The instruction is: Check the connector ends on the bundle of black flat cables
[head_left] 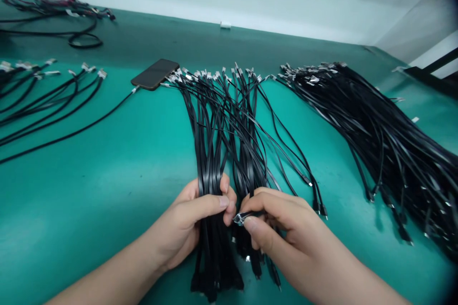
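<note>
My left hand (200, 214) is wrapped round a bundle of flat black cables (209, 171), thumb across the front, with the dark connector ends hanging below it. Beside it on the right, my right hand (275, 224) pinches a black cable end with a shiny metal tip (239, 219) between thumb and forefinger. More black cables (248, 152) run beneath and behind my right hand. Their silvery plugs fan out at the far end, close to a dark phone (155, 74).
A large heap of black cables (379, 124) lies on the right of the green table (107, 190). Other cables (46, 90) spread at the left, one plugged into the phone. A tangle of wires (64, 9) lies back left. A small white object (225, 25) sits by the wall.
</note>
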Tool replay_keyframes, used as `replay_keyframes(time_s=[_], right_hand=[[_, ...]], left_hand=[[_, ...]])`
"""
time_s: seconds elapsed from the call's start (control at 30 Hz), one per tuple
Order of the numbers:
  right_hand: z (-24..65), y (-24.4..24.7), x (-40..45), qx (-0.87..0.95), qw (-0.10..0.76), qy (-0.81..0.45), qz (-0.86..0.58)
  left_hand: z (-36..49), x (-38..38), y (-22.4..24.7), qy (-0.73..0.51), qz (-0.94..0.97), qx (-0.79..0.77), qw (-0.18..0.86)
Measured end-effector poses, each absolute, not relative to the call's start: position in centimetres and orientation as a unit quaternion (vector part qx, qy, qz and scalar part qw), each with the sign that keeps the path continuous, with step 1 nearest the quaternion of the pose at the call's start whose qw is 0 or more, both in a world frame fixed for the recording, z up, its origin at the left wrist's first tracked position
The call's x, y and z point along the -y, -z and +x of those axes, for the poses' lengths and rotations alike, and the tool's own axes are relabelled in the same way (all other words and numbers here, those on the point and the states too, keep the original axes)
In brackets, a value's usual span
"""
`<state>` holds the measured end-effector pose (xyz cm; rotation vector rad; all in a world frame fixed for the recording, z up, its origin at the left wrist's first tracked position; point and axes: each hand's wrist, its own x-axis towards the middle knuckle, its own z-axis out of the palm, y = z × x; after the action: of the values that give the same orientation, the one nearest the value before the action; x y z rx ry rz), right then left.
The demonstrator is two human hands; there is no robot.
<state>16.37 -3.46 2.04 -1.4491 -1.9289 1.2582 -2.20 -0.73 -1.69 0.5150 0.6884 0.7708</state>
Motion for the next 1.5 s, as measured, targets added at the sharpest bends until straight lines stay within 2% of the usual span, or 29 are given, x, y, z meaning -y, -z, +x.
replay_keyframes(time_s=[0.33, 0.63, 1.5], right_hand=[[16.16, -2.12, 3.57, 0.695, 0.203, -0.453, -0.520], [16.35, -1.43, 3.81, 0.743, 0.196, -0.386, -0.510], [16.23, -1.29, 4.14, 0.761, 0.183, -0.378, -0.495]], left_hand=[[-2.03, 0.84, 1.64, -0.364, 0.288, -0.361, 0.809], [-1.61, 1.30, 2.14, -0.396, 0.325, -0.398, 0.761], [-1.49, 0.97, 1.52, -0.378, 0.341, -0.417, 0.753]])
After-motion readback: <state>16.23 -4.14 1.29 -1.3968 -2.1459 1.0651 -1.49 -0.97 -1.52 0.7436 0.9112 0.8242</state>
